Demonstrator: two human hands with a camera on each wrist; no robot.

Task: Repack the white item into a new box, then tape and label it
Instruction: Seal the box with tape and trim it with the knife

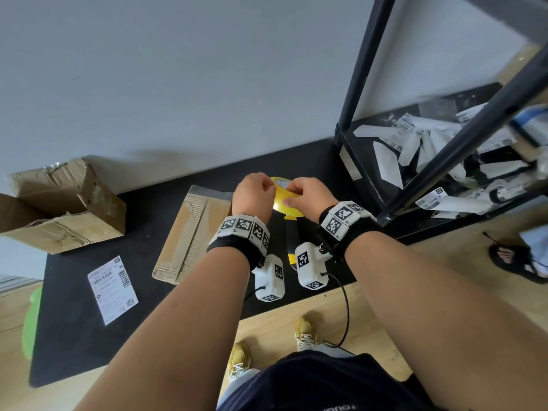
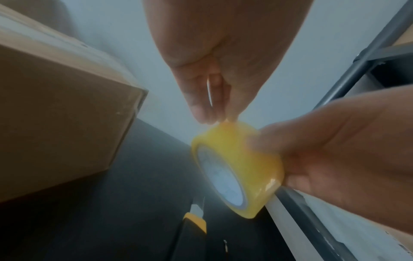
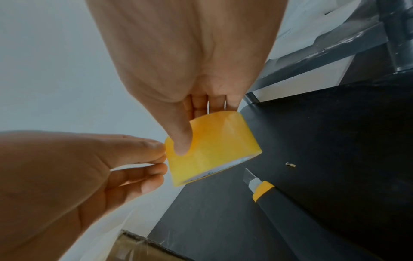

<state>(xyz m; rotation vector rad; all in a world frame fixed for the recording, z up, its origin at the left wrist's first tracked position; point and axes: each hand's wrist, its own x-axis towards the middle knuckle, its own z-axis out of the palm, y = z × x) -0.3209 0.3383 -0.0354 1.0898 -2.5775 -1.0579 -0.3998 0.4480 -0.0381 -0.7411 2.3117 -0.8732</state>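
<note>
A yellow tape roll (image 1: 289, 200) is held up between both hands above the black mat (image 1: 89, 336). My right hand (image 1: 293, 197) grips the tape roll (image 3: 214, 150), thumb on its outer face and fingers behind it. My left hand (image 1: 268, 188) pinches at the edge of the tape roll (image 2: 236, 164) with thumb and fingertips (image 3: 156, 153). A closed flat cardboard box (image 1: 192, 232) lies on the mat just left of the hands. A white shipping label (image 1: 112, 289) lies further left. The white item is not in view.
A black-and-yellow utility knife (image 1: 292, 241), blade out, lies on the mat under the hands. A torn open cardboard box (image 1: 59, 206) stands at the far left. A dark metal shelf (image 1: 444, 152) with several white mailers stands to the right. A wall is close behind.
</note>
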